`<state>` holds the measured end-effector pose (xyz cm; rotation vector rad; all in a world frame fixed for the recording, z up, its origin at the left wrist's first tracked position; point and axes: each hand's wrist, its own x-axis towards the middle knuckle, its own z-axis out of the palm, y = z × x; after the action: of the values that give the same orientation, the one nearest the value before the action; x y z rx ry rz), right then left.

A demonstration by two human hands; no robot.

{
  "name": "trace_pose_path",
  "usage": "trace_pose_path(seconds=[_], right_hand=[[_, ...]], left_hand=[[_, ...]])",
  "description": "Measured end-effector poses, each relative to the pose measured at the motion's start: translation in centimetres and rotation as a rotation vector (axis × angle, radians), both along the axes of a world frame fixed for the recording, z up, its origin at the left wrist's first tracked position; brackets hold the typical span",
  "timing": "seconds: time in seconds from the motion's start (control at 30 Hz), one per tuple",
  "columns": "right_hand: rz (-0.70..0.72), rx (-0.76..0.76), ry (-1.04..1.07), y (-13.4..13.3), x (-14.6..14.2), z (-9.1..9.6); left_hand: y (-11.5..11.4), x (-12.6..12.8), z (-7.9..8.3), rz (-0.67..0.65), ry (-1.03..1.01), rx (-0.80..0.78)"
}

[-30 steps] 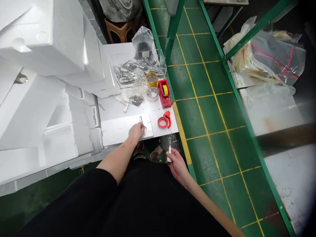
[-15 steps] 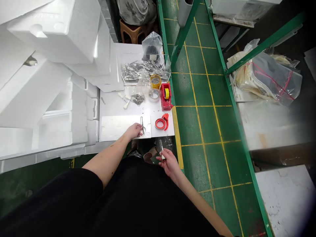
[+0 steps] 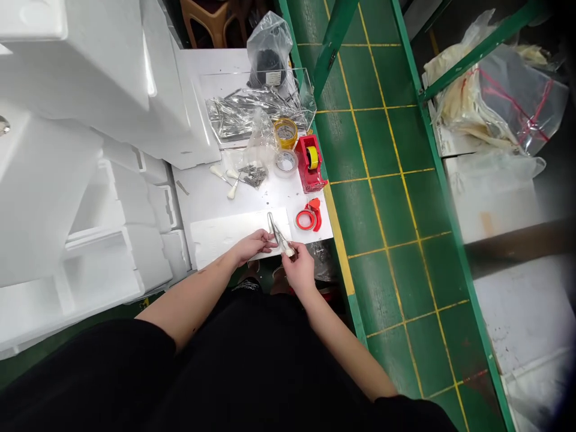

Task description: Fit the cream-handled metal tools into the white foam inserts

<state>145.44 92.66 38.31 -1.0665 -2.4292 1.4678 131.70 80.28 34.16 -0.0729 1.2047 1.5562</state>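
My left hand [image 3: 256, 246] is above the white foam slab [image 3: 229, 231], its fingers pinched at the side of a slim shiny metal piece [image 3: 272, 223]. My right hand [image 3: 299, 267] grips a slim piece with a white end [image 3: 289, 252] between thumb and fingers, its thin shiny part pointing up and left. The two slim pieces cross or touch between my hands; which lies on top I cannot tell. Behind them, on the white table, lie similar white-ended pieces [image 3: 232, 192] beside a bundle of small metal parts [image 3: 255, 176] in a clear bag.
A red tape cutter [image 3: 315, 213], a red tape dispenser [image 3: 310, 165], a clear tape roll [image 3: 285, 162] and a yellow tape roll [image 3: 286, 132] stand at the right. Behind is a clear tray [image 3: 211, 139] of shiny strips. White foam boxes [image 3: 112, 78] stack up left.
My right hand has risen from below the table edge to the slab, bringing its white-ended piece against the metal piece by my left hand. The view has shifted.
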Motion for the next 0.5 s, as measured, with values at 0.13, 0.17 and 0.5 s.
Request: trace_pose_path(seconds=[0.13,0.17,0.5], right_hand=[[0.190,0.328,-0.025,-1.8,-2.0,-1.0],[0.231,0.380,-0.045,-2.1,-2.2,-1.4],[0.461,0.644,-0.220,-2.8,-2.9,-4.7]], left_hand=[[-0.4,-0.3,-0.4,-0.013,-0.019,0.040],[-0.4,-0.3,-0.5,-0.016,-0.021,0.045],[-0.3,-1.3,0.7,-0.046,-0.044,0.061]])
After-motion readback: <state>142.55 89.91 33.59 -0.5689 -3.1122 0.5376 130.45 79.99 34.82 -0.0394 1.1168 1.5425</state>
